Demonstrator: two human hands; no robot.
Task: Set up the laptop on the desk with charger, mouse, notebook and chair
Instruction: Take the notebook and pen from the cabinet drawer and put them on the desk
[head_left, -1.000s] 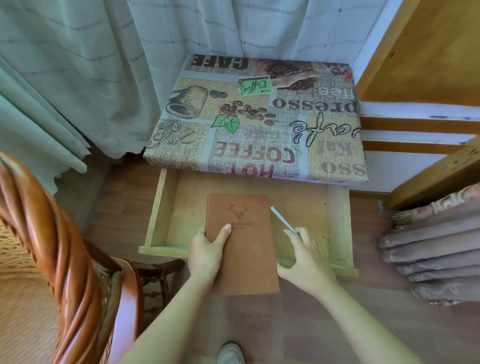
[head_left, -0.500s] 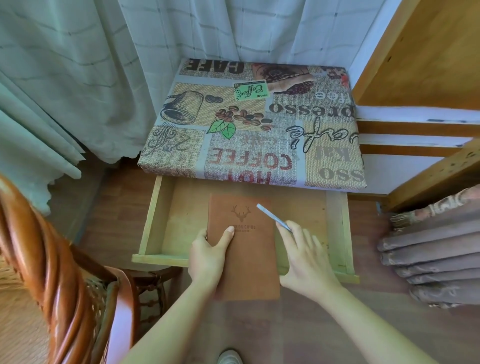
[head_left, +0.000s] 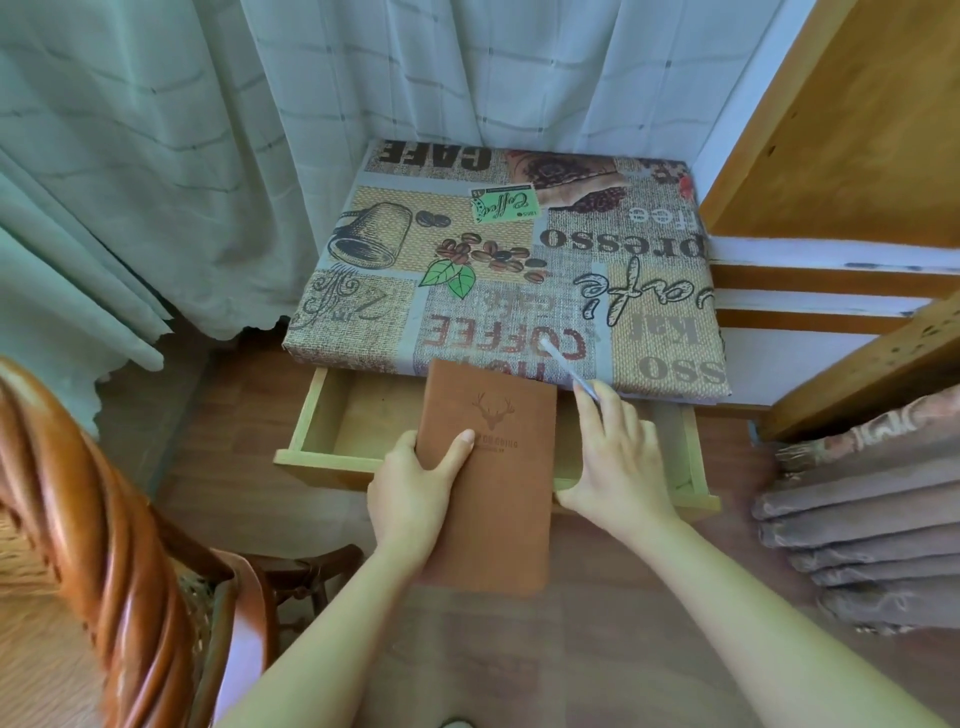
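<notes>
A brown notebook (head_left: 493, 478) with a stamped deer head is held over the open wooden drawer (head_left: 332, 457) of a small desk (head_left: 519, 270) covered in a coffee-print cloth. My left hand (head_left: 415, 488) grips the notebook's left edge, thumb on the cover. My right hand (head_left: 618, 462) holds a thin light-blue pen (head_left: 569, 370) between its fingers, its thumb near the drawer's front rail. The pen's tip points up over the cloth. A wooden rattan chair (head_left: 104, 561) stands at the lower left. No laptop, charger or mouse is in view.
Pale green curtains (head_left: 156, 156) hang behind and to the left of the desk. A wooden frame (head_left: 841, 156) rises at the right, with folded brown fabric (head_left: 872, 519) below it. The floor is brown wood.
Both hands have risen and moved toward the desk top. The notebook's far edge now overlaps the cloth's front edge, and the pen tip is over the cloth.
</notes>
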